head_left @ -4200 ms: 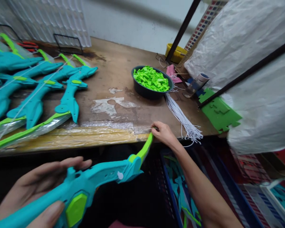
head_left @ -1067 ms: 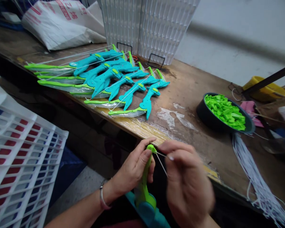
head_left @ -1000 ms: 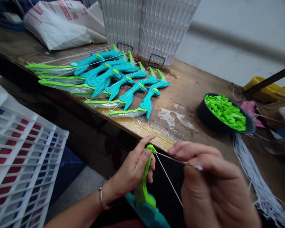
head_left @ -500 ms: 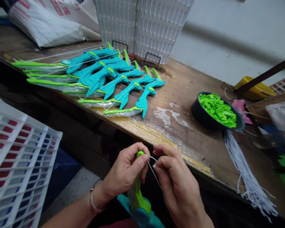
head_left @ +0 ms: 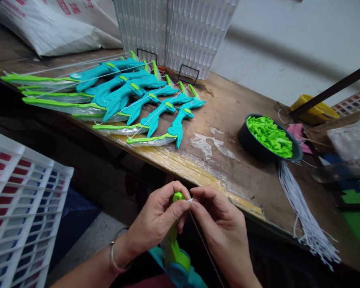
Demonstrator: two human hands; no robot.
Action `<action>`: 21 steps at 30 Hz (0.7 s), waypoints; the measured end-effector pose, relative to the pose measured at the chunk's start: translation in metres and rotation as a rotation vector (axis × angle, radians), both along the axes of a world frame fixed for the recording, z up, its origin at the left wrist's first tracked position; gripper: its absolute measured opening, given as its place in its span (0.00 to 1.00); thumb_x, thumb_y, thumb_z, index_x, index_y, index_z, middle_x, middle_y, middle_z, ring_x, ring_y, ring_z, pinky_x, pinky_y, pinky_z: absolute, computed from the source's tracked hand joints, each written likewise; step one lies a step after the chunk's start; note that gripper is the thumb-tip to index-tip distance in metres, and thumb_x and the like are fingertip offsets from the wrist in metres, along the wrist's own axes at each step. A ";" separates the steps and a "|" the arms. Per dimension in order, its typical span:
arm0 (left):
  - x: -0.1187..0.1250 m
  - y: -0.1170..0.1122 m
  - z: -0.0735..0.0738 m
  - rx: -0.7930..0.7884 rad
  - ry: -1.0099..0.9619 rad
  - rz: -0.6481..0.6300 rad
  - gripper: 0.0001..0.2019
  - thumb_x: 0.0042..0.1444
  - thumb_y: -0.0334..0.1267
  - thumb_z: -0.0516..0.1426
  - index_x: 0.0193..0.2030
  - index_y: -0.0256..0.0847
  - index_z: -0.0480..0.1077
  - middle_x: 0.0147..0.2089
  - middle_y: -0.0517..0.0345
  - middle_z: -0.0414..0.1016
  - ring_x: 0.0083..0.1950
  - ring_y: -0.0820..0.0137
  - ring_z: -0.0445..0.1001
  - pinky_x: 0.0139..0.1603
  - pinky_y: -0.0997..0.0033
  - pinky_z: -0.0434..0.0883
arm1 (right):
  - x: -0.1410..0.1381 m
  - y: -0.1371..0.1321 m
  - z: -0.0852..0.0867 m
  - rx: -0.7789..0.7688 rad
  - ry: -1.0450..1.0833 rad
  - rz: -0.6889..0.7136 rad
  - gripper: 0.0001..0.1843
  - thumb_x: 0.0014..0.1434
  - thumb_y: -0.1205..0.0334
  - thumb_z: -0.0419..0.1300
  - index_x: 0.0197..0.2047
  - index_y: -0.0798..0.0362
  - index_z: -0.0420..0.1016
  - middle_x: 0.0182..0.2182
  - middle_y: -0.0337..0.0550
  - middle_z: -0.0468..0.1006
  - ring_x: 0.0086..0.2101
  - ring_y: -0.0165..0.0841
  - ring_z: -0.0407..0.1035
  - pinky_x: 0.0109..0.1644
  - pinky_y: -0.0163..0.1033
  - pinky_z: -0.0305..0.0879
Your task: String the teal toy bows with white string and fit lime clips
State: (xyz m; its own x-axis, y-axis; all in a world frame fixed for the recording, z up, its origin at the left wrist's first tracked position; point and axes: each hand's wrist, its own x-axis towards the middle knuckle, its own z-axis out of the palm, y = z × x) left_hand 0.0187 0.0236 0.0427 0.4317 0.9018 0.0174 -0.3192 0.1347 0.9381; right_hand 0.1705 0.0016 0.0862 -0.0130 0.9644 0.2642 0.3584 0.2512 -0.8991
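Note:
My left hand (head_left: 160, 218) is closed round the green tip of a toy bow (head_left: 177, 256), whose teal grip hangs low at the bottom of the view. Between thumb and forefinger, my right hand (head_left: 220, 228) pinches a white string (head_left: 191, 201) right beside that tip. The two hands' fingertips nearly meet at the string. A length of it runs down past my right palm. How the string sits at the tip is partly hidden by my fingers.
Several teal and green toy bows (head_left: 150, 100) lie on the wooden table (head_left: 216, 104). A dark bowl (head_left: 243, 140) holds green plastic pieces, with a bundle of white strings (head_left: 300, 212) beside it. A white basket (head_left: 27, 208) stands at left; a white sack (head_left: 63, 32) lies behind.
My right fingertips have moved left and closed on the string by the bow's tip. The small loop that showed between the hands is gone from sight. The view has shifted slightly.

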 end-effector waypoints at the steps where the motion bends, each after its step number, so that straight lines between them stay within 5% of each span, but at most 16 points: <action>1: 0.000 0.000 0.000 -0.007 -0.004 -0.004 0.11 0.69 0.48 0.57 0.43 0.42 0.68 0.25 0.64 0.67 0.24 0.74 0.68 0.26 0.76 0.66 | 0.000 -0.001 0.000 0.054 -0.065 -0.023 0.08 0.64 0.70 0.63 0.43 0.47 0.76 0.31 0.34 0.79 0.29 0.27 0.75 0.32 0.29 0.73; 6: 0.000 0.000 0.000 -0.018 -0.039 -0.030 0.11 0.68 0.48 0.58 0.43 0.42 0.69 0.25 0.64 0.68 0.24 0.74 0.69 0.25 0.77 0.66 | -0.001 -0.008 0.001 0.341 -0.363 -0.066 0.11 0.64 0.77 0.60 0.43 0.51 0.76 0.35 0.40 0.79 0.33 0.28 0.76 0.38 0.31 0.74; 11: 0.000 0.000 -0.002 0.003 -0.065 -0.035 0.10 0.69 0.46 0.57 0.43 0.42 0.69 0.25 0.64 0.68 0.25 0.75 0.68 0.27 0.78 0.66 | -0.005 -0.013 -0.002 0.389 -0.353 -0.063 0.13 0.64 0.79 0.60 0.46 0.53 0.78 0.36 0.41 0.80 0.34 0.28 0.77 0.38 0.31 0.74; 21: 0.004 0.000 -0.005 -0.030 -0.061 0.011 0.11 0.69 0.46 0.57 0.41 0.40 0.69 0.25 0.65 0.66 0.23 0.77 0.66 0.26 0.78 0.64 | -0.003 -0.014 -0.014 0.142 -0.068 -0.027 0.09 0.65 0.73 0.61 0.44 0.49 0.76 0.36 0.37 0.77 0.33 0.26 0.74 0.38 0.31 0.73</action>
State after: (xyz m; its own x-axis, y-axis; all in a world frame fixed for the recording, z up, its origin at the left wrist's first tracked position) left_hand 0.0223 0.0240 0.0379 0.4205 0.9071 0.0165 -0.3774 0.1583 0.9124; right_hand 0.1672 -0.0119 0.0717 -0.0097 0.9175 0.3976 0.4257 0.3636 -0.8286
